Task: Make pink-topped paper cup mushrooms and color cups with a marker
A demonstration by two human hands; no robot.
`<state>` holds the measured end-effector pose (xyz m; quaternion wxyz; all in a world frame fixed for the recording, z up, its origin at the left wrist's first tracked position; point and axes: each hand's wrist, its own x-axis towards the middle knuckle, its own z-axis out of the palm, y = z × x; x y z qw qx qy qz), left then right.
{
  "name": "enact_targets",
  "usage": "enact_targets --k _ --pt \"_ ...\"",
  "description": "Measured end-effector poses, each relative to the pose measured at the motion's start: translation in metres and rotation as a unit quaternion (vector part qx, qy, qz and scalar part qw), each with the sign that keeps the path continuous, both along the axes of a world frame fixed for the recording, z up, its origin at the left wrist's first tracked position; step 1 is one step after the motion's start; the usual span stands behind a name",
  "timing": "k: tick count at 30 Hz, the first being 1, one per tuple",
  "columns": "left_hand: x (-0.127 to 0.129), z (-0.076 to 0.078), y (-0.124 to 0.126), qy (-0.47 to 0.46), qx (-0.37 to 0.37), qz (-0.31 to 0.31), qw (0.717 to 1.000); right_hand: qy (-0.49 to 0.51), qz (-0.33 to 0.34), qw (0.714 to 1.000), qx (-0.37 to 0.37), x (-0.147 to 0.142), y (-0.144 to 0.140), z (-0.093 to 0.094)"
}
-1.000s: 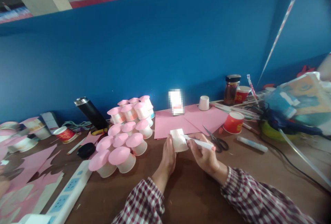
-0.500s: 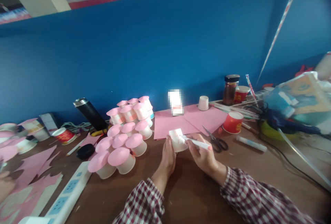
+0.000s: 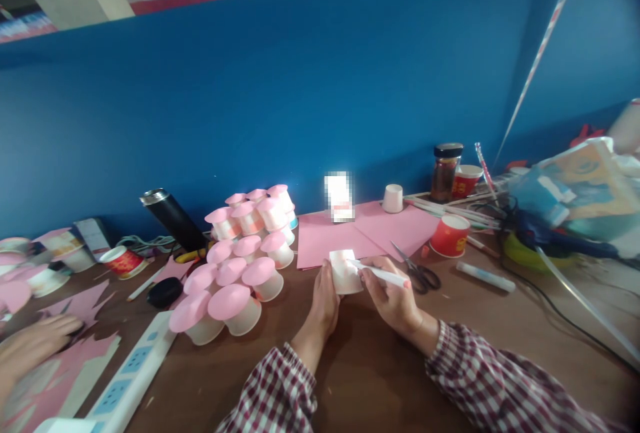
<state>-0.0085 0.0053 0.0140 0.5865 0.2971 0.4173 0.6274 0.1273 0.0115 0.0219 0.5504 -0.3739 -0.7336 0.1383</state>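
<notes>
Two hands meet: left hand (image 3: 325,299) steadies cup (image 3: 345,271), right hand (image 3: 395,296) beside.

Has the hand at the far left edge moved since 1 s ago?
Yes. The co-worker's hand has slid rightward onto the pink paper, closing toward the white power strip, which stays put.

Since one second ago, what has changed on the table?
Another person's hand came in from the left edge onto the pink paper. The left hand still holds the cup, the right hand still holds the pen against it. The scissors stayed.
</notes>
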Motion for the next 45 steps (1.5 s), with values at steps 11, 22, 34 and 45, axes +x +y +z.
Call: enact_targets --k 11,22,34,45 --pt "0.001 0.007 -0.002 0.0 0.001 -0.002 1.0 -0.016 -0.008 1.0 0.014 0.0 -0.001 0.002" --pt "0.0 0.002 0.0 -0.005 -0.004 -0.008 1.0 -0.004 -0.004 1.0 0.002 0.001 0.0 -0.001" --pt "0.001 0.003 0.0 -0.015 0.0 -0.016 1.0 -0.015 -0.016 1.0 0.012 0.001 0.0 0.002" --pt "0.001 0.004 0.001 -0.037 0.021 -0.036 0.998 0.016 0.006 1.0 -0.008 0.0 -0.004 0.003"
